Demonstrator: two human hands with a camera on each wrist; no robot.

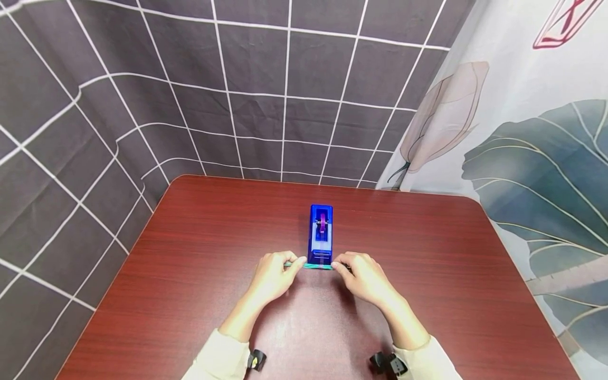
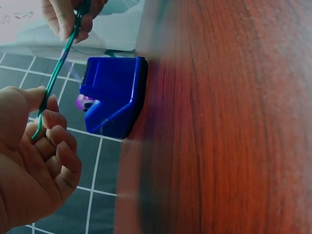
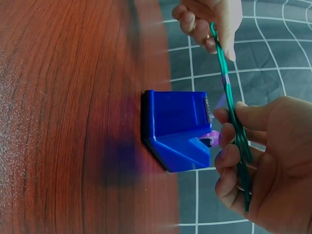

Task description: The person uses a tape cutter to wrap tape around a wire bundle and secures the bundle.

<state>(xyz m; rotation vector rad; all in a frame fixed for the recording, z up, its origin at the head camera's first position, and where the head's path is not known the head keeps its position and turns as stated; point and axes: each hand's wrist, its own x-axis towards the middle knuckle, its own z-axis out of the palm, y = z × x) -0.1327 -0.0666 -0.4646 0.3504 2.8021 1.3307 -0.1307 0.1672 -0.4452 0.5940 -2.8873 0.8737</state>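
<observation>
In front of me a blue tape dispenser [image 1: 321,232] with a purple roll of tape [image 3: 210,138] stands on the table. Just before its cutter end, a thin bundle of green cord [image 1: 317,266] is stretched between both hands. My left hand [image 1: 275,275] pinches one end between thumb and fingers. The other end is pinched by my right hand [image 1: 363,274], its fingers curled along the folded strands in the right wrist view. A purplish band of tape [image 3: 225,79] crosses the bundle's middle. A translucent strip [image 3: 220,102] shows between cutter and cord; whether it is joined to both is unclear.
The reddish-brown wooden table [image 1: 228,221] reaches back to a dark grey curtain [image 1: 252,63] with white grid lines. A pale curtain [image 1: 503,95] with a leaf print hangs at the right. Black straps sit at both wrists.
</observation>
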